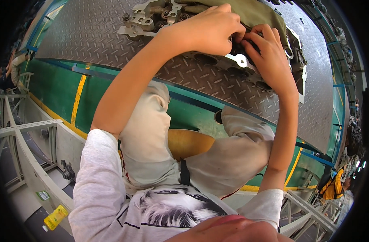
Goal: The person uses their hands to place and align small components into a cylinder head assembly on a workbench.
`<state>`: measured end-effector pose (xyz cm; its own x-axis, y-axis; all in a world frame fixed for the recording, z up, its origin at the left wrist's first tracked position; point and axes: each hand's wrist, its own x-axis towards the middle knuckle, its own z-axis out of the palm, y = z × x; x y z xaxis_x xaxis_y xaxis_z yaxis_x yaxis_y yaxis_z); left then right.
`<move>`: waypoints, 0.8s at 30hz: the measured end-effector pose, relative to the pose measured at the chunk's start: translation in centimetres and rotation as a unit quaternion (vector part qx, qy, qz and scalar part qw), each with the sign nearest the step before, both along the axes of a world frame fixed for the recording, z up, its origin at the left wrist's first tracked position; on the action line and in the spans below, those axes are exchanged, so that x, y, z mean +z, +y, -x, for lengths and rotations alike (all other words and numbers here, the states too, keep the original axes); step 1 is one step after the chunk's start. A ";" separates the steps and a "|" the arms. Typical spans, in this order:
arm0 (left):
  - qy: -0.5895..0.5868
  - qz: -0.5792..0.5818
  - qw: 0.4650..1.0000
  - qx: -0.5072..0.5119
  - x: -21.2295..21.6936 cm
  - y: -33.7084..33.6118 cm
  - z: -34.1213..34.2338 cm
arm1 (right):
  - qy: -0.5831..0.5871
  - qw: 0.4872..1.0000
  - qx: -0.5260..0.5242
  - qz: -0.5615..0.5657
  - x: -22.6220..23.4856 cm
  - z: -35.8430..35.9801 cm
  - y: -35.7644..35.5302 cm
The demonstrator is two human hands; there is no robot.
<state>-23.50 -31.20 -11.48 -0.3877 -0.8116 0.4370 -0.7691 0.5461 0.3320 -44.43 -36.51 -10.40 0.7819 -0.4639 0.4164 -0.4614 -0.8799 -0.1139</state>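
Both my hands meet over the grey metal engine casting (pixel 249 64) lying on the checker-plate worktop (pixel 92 36). Left hand (pixel 208 30) curled, fingers (pixel 233 24) pressed onto its top; right hand (pixel 271 56) fingers pinching beside. Olive cloth (pixel 253 12) drapes the casting's far end.

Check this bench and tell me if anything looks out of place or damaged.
Nothing looks damaged or spilled. One oddity: an olive-green cloth is draped over the far end of the grey metal casting, hiding part of it, just beyond the left hand and right hand.
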 end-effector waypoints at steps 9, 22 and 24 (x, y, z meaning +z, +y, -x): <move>-0.036 -0.072 0.997 -0.003 2.1 0.2 0.8 | 0.000 1.000 -0.001 -0.023 -0.1 0.0 -0.8; 0.005 -0.052 0.999 0.001 0.7 -0.3 0.5 | -0.014 0.995 0.003 -0.098 -0.4 0.1 -1.6; 0.028 -0.052 0.998 0.004 0.6 -0.2 0.6 | -0.019 0.994 0.003 -0.109 -0.5 0.3 -1.7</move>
<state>-24.05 -31.43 -10.84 -0.3588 -0.8567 0.3706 -0.7515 0.5006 0.4297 -44.70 -38.23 -10.91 0.7703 -0.5426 0.3349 -0.4488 -0.8345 -0.3198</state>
